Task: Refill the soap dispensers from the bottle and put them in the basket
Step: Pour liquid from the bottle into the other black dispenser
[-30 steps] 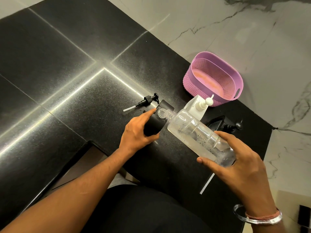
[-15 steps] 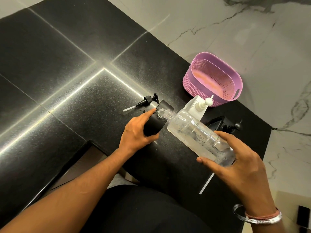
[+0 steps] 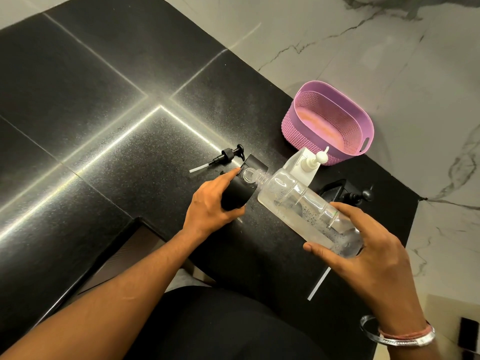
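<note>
My left hand (image 3: 210, 211) grips the black dispenser (image 3: 240, 189), which stands on the black counter (image 3: 104, 100) with its open mouth facing up. My right hand (image 3: 368, 250) is wrapped round the base end of the clear bottle (image 3: 306, 211). The bottle lies tilted, its long axis running from lower right up to the upper left, neck lowest and set at the dispenser's mouth. Bubbly liquid sits along its underside.

A loose black pump (image 3: 228, 154) lies on the counter just beyond the dispenser, tube pointing left. A white dispenser (image 3: 306, 163) stands behind the bottle, touching or nearly touching the pink basket (image 3: 363, 126), which sits at the counter's far right edge by the marble wall (image 3: 337, 35). Another black dispenser (image 3: 337, 189) lies beside the bottle, partly hidden. Open counter stretches to the left; the near edge drops away below my left forearm.
</note>
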